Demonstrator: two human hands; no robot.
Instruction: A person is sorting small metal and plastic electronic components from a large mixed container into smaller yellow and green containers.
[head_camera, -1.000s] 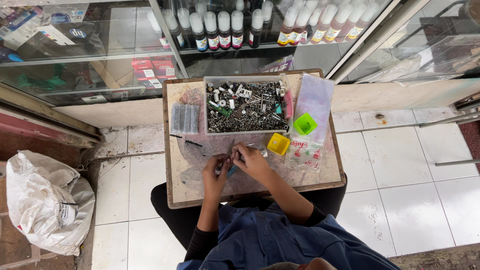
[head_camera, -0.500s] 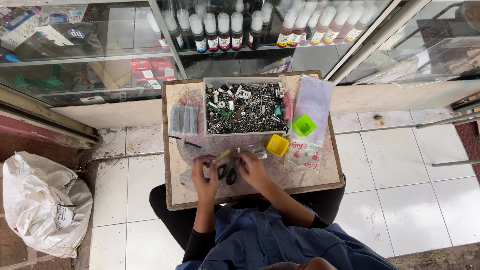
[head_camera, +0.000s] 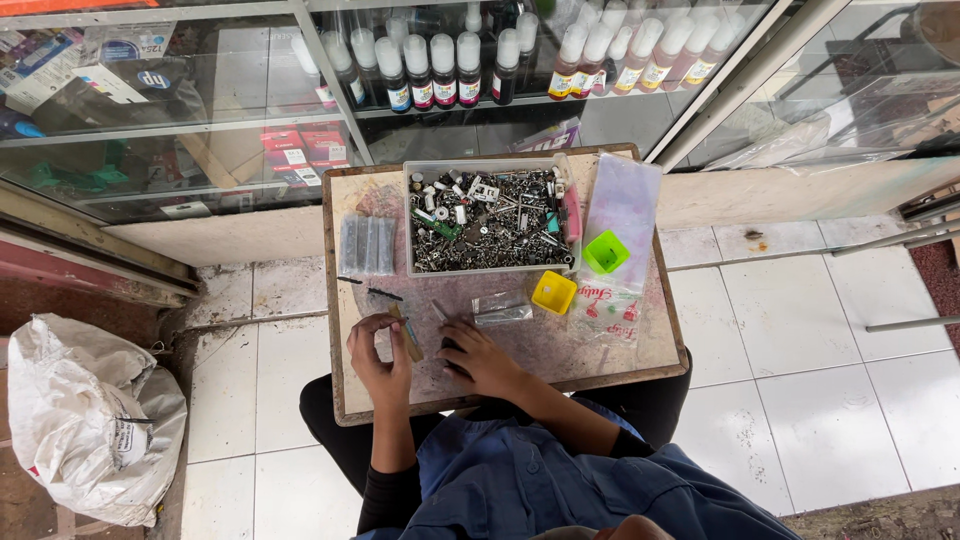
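**Two hands at work on a small bench of spare parts**

A person sits at a low wooden bench (head_camera: 340, 300) set on a white tiled floor (head_camera: 800, 330), in front of a glass display case (head_camera: 200, 110) lined with small bottles (head_camera: 445, 65).

The left hand (head_camera: 380, 362) is near the front left of the bench. Its grip is closed on a slim tan stick-like tool (head_camera: 407, 333), which is tilted and points away from the body. The right hand (head_camera: 480, 358) lies just beside it, fingers curled down over something small and dark on the bench top; what that piece is cannot be told, and whether the grip actually pinches it is not clear either.

Just beyond the right hand lie two small clear packets (head_camera: 500, 308). To their right stands a little yellow cup (head_camera: 553, 292), and behind that a little green cup (head_camera: 605, 252), both open on top. At the back of the bench sits a grey tray (head_camera: 488, 267) heaped with small metal parts (head_camera: 490, 225). Left of the tray lies a strip of clear sleeves (head_camera: 367, 244); right of it a clear plastic bag (head_camera: 625, 195) rests flat, with another printed bag (head_camera: 605, 312) in front.

On the floor to the left, well apart from the bench, sits a crumpled white sack (head_camera: 90, 420).
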